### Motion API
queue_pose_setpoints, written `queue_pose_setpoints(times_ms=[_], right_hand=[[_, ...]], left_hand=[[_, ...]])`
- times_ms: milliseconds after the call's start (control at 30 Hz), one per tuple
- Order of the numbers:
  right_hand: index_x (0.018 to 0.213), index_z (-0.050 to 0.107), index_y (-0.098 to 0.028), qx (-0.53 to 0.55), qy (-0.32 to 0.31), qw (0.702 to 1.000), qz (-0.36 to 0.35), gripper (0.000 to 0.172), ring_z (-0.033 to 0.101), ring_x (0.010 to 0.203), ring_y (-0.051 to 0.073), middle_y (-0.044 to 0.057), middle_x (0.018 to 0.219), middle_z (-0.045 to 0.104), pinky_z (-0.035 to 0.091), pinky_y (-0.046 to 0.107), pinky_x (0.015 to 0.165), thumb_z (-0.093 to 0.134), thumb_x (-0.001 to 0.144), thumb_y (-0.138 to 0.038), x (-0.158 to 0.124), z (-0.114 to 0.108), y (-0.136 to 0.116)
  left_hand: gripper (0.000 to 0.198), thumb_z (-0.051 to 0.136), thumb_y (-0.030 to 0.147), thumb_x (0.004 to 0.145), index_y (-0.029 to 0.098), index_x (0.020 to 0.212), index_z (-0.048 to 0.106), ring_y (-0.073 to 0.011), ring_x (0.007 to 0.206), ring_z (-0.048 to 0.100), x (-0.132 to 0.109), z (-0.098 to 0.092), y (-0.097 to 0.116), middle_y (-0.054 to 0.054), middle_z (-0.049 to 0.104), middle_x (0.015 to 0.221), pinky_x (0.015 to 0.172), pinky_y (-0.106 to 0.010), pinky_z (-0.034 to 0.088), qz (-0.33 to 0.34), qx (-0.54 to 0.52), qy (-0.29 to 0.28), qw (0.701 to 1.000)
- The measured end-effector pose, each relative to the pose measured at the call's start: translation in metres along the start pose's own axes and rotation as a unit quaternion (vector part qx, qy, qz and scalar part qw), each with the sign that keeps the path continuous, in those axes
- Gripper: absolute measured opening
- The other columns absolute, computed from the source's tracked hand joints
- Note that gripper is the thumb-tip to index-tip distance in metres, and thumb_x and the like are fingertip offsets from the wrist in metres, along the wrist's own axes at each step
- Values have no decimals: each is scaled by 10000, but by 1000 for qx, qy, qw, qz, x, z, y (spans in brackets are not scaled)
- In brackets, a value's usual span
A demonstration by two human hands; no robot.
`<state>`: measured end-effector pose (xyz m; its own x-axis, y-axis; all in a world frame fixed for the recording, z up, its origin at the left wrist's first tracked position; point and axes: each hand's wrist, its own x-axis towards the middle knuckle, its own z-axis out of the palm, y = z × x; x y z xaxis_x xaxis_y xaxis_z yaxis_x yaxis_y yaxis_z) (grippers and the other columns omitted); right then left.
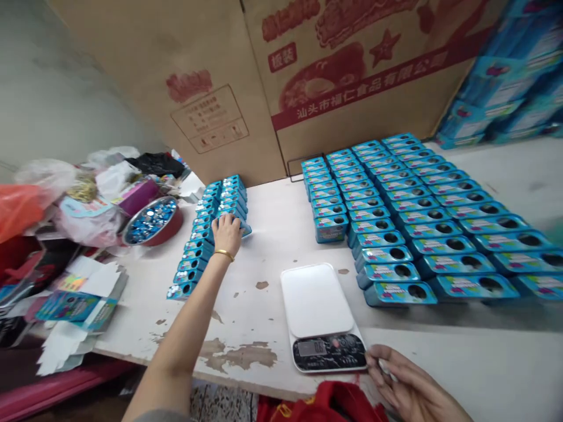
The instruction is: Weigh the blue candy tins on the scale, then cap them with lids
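My left hand (227, 231), with a gold bangle at its wrist, grips a small blue box (245, 228) at the near end of the right-hand of two rows on the left. My fingers cover most of that box. Next to it runs the other row of blue boxes (193, 264), with shiny pieces on their tops. By the lower right corner of a white kitchen scale (319, 302), my right hand (402, 381) is half closed. A small pale bit shows between its fingers, too small to name. The scale's display is lit.
Several rows of blue boxes with round holes (387, 217) fill the right side. At left stand a bowl of shiny blue wrapped pieces (153, 223), plastic bags (92, 217) and torn cartons (83, 299). A large cardboard box (264, 82) blocks the back.
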<state>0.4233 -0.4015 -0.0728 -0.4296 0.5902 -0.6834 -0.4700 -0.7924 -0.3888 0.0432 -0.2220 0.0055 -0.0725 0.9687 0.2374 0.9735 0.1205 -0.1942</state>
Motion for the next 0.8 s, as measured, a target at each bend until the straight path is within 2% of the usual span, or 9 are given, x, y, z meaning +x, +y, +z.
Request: queue_pose_setpoints(times_ms=[67, 200, 300, 400, 500, 567, 633, 700, 800], right_hand=[[907, 671, -215, -27, -2, 999, -28, 377, 633, 937, 235, 77, 927, 675, 527, 343, 805, 778, 588, -386, -5, 1, -4], [946, 645, -202, -89, -23, 995, -46, 334, 610, 713, 156, 56, 812, 661, 508, 259, 628, 719, 693, -407, -16, 12, -12], [864, 626, -185, -134, -25, 990, -39, 318, 526, 564, 98, 23, 731, 619, 409, 191, 468, 733, 690, -429, -19, 20, -16], [803, 620, -172, -135, -1, 990, -48, 318, 468, 523, 70, 19, 729, 621, 347, 164, 416, 769, 654, -411, -21, 19, -17], [841, 646, -169, -91, 11, 995, -30, 335, 534, 605, 86, 40, 788, 663, 444, 173, 518, 804, 620, -365, -25, 12, -18], [881, 663, -164, -72, 14, 997, -5, 358, 583, 676, 103, 49, 821, 678, 491, 189, 612, 822, 606, -329, -29, 6, -19], [900, 673, -157, -70, 22, 997, 17, 366, 607, 713, 110, 49, 821, 679, 504, 188, 647, 828, 604, -307, -32, 0, -19], [871, 677, -156, -75, 28, 996, 31, 330, 604, 680, 101, 37, 790, 667, 492, 168, 592, 819, 621, -319, -33, -4, -17], [789, 674, -152, -92, 26, 995, 33, 285, 564, 601, 84, 28, 746, 640, 443, 157, 487, 785, 657, -379, -33, -7, -13]], left_hand=[[109, 554, 271, 816, 189, 870, 601, -276, 961, 510, -16, -29, 22, -113, 561, 1008, 842, -424, 389, 68, -25, -15, 997], [202, 519, 380, 857, 192, 834, 588, -209, 797, 523, -60, -82, 81, -79, 555, 902, 692, -338, 421, 221, -73, -63, 970], [178, 537, 360, 857, 194, 806, 575, -199, 759, 531, -84, -94, 126, -68, 559, 853, 639, -324, 418, 284, -110, -93, 948], [138, 595, 317, 825, 183, 824, 562, -211, 777, 553, -91, -89, 153, -65, 579, 843, 639, -328, 425, 296, -114, -116, 941], [255, 639, 385, 789, 172, 892, 544, -220, 825, 563, -91, -88, 153, -68, 597, 891, 684, -340, 442, 281, -144, -113, 942], [353, 622, 463, 787, 170, 958, 525, -211, 860, 564, -93, -87, 141, -68, 599, 934, 730, -339, 453, 244, -217, -77, 942], [371, 582, 483, 814, 173, 1004, 508, -180, 867, 570, -100, -82, 123, -60, 600, 965, 752, -314, 461, 171, -308, -34, 935], [311, 551, 445, 847, 178, 1001, 508, -145, 832, 580, -116, -68, 102, -44, 604, 960, 724, -278, 465, 81, -374, -18, 924], [238, 535, 398, 864, 183, 965, 530, -135, 794, 585, -155, -34, 76, -30, 610, 906, 681, -267, 465, -24, -399, -49, 915]])
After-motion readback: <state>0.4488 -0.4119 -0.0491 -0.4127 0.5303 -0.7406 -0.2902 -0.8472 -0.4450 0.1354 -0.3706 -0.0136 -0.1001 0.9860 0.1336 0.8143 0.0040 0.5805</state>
